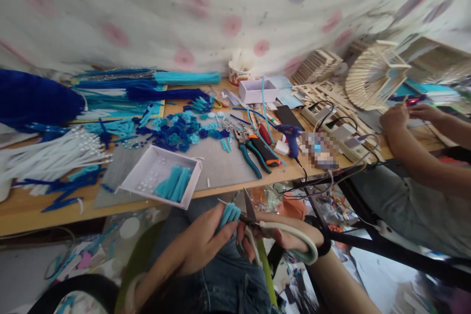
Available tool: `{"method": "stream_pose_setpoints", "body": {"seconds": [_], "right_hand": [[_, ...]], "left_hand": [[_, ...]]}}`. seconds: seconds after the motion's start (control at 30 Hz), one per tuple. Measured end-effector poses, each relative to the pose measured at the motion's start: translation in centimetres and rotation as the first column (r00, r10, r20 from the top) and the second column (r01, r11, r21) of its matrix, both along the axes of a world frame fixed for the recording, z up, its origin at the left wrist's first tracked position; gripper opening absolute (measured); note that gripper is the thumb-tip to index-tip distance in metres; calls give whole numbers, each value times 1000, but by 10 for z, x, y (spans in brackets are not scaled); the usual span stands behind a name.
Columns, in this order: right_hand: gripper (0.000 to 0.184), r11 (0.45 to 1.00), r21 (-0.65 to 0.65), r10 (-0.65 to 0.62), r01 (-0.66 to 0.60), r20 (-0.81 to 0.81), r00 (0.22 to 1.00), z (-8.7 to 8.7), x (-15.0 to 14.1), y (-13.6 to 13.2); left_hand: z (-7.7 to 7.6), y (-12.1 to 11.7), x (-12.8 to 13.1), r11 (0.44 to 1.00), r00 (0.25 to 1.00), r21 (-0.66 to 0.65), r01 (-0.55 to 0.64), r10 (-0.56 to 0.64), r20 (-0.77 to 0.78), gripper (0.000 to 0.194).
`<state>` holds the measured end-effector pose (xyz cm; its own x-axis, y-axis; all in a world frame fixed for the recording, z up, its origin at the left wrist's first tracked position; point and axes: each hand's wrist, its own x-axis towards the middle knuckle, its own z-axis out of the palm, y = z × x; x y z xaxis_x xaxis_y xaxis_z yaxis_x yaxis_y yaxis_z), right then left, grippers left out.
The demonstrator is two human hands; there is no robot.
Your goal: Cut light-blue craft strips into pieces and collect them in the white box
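My left hand (202, 243) is closed around a small bunch of light-blue pipe cleaners (230, 214), held over my lap below the table edge. My right hand (290, 235) grips white-handled scissors (294, 230), fingers through the loops. The scissor blades are spread, one pointing up and the other close beside the bunch. Just beyond my hands, a white box lid (187, 191) at the table edge holds short light-blue pipe-cleaner pieces (174, 184) and some small white beads (147, 184).
Blue pipe-cleaner flowers (176, 130), pliers (250, 157) and a blue glue gun (290, 137) lie on the table (44, 216). White stems with pearls (66, 152) are at left. Power strips (331, 127) with cables lie right, near another person's hands (395, 120). Scraps cover the floor.
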<state>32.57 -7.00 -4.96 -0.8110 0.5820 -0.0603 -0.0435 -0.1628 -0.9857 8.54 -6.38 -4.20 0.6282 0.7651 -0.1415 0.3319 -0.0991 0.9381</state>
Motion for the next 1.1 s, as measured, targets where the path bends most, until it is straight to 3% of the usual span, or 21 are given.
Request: {"method": "stream_pose_setpoints", "body": {"seconds": [0.13, 0.27, 0.43, 0.5, 0.6, 0.73, 0.93, 1.1], "right_hand": [[80, 996, -84, 36, -42, -63, 997, -2, -8, 2], [83, 994, -111, 12, -23, -102, 995, -15, -14, 2], [79, 992, -120, 11, -24, -111, 994, -19, -15, 0], [77, 993, -109, 40, -53, -114, 993, -15, -14, 2], [80, 989, -99, 95, -108, -129, 987, -10, -14, 5], [77, 985, -112, 116, -133, -141, 983, -8, -15, 7], [76, 982, -135, 106, -132, -181, 978, -14, -14, 4], [72, 982, -148, 89, -119, -196, 977, -13, -14, 3]], "left_hand": [[6, 2, -1, 999, 1000, -18, 31, -31, 4, 20], [11, 1, -3, 994, 997, -105, 32, -24, 71, 27], [-5, 1, -4, 961, 984, -277, -11, 60, 169, 19], [-14, 1, -4, 949, 965, -303, -81, 151, 214, 35], [-24, 3, -3, 936, 896, -301, -183, 285, 342, 50], [-30, 6, -3, 947, 823, -263, -182, 294, 487, 38], [-27, 10, -1, 978, 818, -126, -163, 206, 537, 18], [-18, 13, -2, 982, 868, -77, -172, 188, 459, 9]]}}
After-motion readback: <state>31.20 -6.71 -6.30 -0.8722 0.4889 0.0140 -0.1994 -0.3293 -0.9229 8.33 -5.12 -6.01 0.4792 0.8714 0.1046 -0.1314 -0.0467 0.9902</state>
